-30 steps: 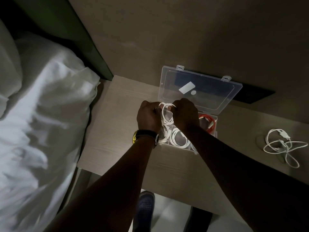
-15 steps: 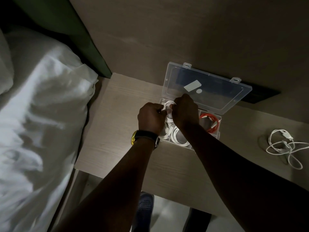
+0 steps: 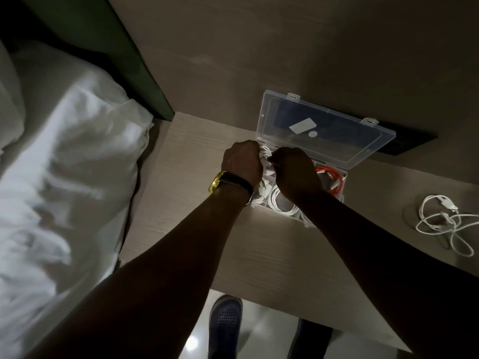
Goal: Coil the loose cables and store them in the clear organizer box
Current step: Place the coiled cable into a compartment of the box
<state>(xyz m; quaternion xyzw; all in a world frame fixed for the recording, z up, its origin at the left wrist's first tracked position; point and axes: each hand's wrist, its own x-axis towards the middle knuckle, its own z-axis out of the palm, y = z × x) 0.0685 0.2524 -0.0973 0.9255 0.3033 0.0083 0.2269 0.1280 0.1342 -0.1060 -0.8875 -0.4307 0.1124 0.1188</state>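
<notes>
The clear organizer box (image 3: pixel 344 174) stands open on the wooden bedside table, its lid (image 3: pixel 324 128) leaning against the wall. My left hand (image 3: pixel 242 163) and my right hand (image 3: pixel 298 172) are both closed on a coiled white cable (image 3: pixel 265 158), held low over the box's back left compartment. Another white coil (image 3: pixel 281 204) lies in a front compartment, and an orange-red cable (image 3: pixel 333 177) fills the right side. A loose, tangled white cable (image 3: pixel 445 221) lies on the table far to the right.
A white pillow and bedding (image 3: pixel 64 190) press against the table's left edge. A green headboard (image 3: pixel 124 63) rises behind. A dark panel (image 3: pixel 414 141) sits in the wall behind the lid. Below the table's front edge I see my shoes (image 3: pixel 225 322) on the floor.
Both hands have lowered the white coil from above the box down into its back left part, and have drawn closer together.
</notes>
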